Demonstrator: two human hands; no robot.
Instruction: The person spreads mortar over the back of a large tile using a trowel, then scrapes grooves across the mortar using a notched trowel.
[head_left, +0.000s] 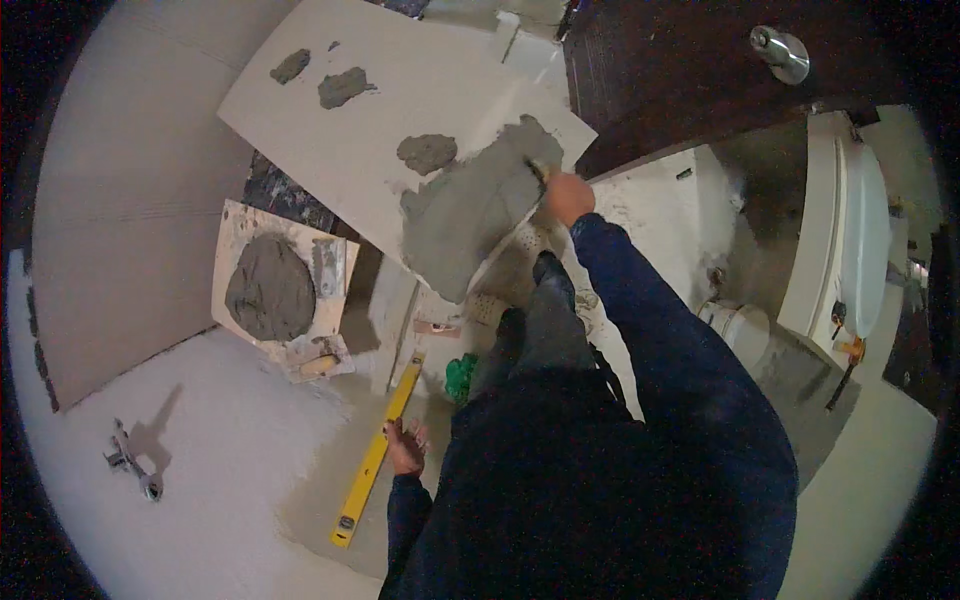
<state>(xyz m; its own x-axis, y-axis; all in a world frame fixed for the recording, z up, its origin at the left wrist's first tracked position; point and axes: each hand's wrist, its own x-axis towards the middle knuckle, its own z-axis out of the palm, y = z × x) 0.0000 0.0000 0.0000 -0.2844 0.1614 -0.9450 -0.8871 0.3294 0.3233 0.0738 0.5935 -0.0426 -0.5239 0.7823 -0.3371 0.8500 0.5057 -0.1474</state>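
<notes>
Up ahead, a large pale tile (pixel 390 60) carries a broad smear of grey mortar (pixel 455 225) along its near right part and several smaller lumps. My right hand (pixel 571 200) is closed round the handle of a trowel (pixel 541 170) at the right end of the smear; its blade is mostly hidden. My left hand (pixel 405 447) is held low beside a yellow spirit level (pixel 375 455), fingers apart, with nothing visible in it. Left of the tile, a board (pixel 228 240) bears a mound of mortar (pixel 272 288) and a flat metal trowel (pixel 328 270).
Another trowel with a wooden handle (pixel 318 366) lies below the board. A green bundle (pixel 461 378) is near my feet. A metal tap fitting (pixel 130 460) is at lower left. To the right are a dark door (pixel 680 70), a white bucket (pixel 738 328) and a white basin (pixel 868 240).
</notes>
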